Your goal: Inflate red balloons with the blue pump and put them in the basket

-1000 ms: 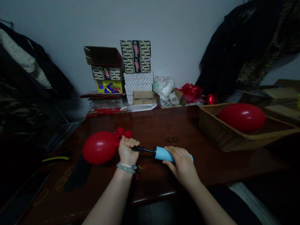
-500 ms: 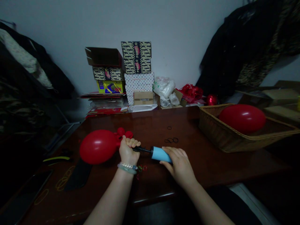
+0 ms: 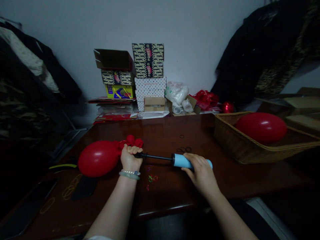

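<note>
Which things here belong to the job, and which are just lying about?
In use:
Blue pump, gripped by left hand and right hand
Red balloon at left hand
Perhaps basket, holding another balloon

Probably lying about:
Stacked boxes
Plastic bags

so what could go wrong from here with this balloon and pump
The red balloon leads into the left hand; if that grip loosens, it might slip free and lose air. It already looks taut, so more air could burst it. The small coloured bands lie loose near the table's front edge, so a forearm might sweep them off.
</note>
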Action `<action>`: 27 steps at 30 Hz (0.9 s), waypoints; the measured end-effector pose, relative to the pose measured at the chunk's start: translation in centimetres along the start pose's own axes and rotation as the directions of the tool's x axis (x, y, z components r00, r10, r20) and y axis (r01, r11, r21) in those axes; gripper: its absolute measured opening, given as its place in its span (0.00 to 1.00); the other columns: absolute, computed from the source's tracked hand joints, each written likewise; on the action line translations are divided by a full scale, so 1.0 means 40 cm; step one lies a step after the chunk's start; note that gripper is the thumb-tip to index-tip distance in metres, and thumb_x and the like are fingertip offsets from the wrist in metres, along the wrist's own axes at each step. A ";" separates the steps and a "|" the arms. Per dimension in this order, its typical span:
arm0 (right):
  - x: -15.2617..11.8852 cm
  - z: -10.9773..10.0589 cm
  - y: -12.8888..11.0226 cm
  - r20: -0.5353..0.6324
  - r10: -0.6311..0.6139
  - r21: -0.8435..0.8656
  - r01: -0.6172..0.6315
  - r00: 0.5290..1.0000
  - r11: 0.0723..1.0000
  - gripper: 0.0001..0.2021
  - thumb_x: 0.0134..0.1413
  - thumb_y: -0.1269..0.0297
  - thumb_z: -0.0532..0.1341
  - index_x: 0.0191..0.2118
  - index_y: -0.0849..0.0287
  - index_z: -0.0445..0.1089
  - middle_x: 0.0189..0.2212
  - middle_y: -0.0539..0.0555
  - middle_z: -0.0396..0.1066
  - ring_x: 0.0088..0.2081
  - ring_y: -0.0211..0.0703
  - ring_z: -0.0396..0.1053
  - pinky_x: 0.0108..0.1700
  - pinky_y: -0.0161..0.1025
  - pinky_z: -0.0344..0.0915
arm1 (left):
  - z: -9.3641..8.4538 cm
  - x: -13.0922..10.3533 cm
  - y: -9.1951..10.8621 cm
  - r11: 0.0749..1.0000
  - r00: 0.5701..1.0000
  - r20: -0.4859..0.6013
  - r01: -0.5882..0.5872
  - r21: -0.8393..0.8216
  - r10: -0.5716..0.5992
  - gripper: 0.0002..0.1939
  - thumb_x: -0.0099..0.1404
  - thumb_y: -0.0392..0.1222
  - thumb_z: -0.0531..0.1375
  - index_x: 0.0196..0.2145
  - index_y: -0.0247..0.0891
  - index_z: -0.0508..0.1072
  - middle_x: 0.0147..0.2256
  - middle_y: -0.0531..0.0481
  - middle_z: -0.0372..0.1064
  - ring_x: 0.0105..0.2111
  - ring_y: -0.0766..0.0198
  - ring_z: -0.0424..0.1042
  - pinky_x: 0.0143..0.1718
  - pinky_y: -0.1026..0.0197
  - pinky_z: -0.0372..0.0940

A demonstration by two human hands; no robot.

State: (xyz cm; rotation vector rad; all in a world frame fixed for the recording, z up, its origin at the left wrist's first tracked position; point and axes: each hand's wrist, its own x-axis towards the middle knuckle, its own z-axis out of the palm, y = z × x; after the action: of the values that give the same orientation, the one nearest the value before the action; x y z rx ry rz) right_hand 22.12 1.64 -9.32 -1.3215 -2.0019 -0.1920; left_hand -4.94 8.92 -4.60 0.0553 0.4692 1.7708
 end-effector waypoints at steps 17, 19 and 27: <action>-0.010 0.036 -0.101 -0.023 0.030 0.099 -0.027 0.999 0.995 0.20 0.55 0.60 0.62 0.53 0.58 0.64 0.49 0.59 0.71 0.50 0.52 0.68 0.52 0.52 0.64 | 0.027 -0.087 -0.138 0.991 0.996 0.043 0.079 0.107 -0.084 0.22 0.67 0.41 0.52 0.18 0.39 0.47 0.13 0.61 0.43 0.11 0.73 0.49 0.18 0.65 0.50; -0.008 0.034 -0.095 0.004 0.027 0.114 -0.027 1.000 0.993 0.21 0.55 0.60 0.62 0.54 0.57 0.64 0.49 0.59 0.71 0.50 0.52 0.67 0.51 0.52 0.64 | 0.029 -0.084 -0.131 0.991 0.997 0.030 0.073 0.110 -0.076 0.22 0.68 0.40 0.52 0.18 0.39 0.47 0.13 0.60 0.43 0.11 0.73 0.48 0.18 0.65 0.50; 0.005 0.002 -0.036 0.033 -0.001 0.068 -0.001 0.999 0.998 0.22 0.55 0.56 0.62 0.54 0.56 0.64 0.49 0.58 0.71 0.50 0.51 0.68 0.52 0.52 0.64 | 0.030 -0.029 -0.022 0.997 1.000 0.024 0.014 0.080 -0.016 0.22 0.69 0.38 0.47 0.18 0.39 0.45 0.11 0.60 0.43 0.10 0.73 0.50 0.18 0.65 0.50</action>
State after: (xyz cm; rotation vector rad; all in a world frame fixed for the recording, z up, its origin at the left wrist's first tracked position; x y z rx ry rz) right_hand 20.82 1.15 -8.87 -1.2897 -2.0177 -0.1020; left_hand -3.50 8.34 -3.54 0.1289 0.5214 1.7342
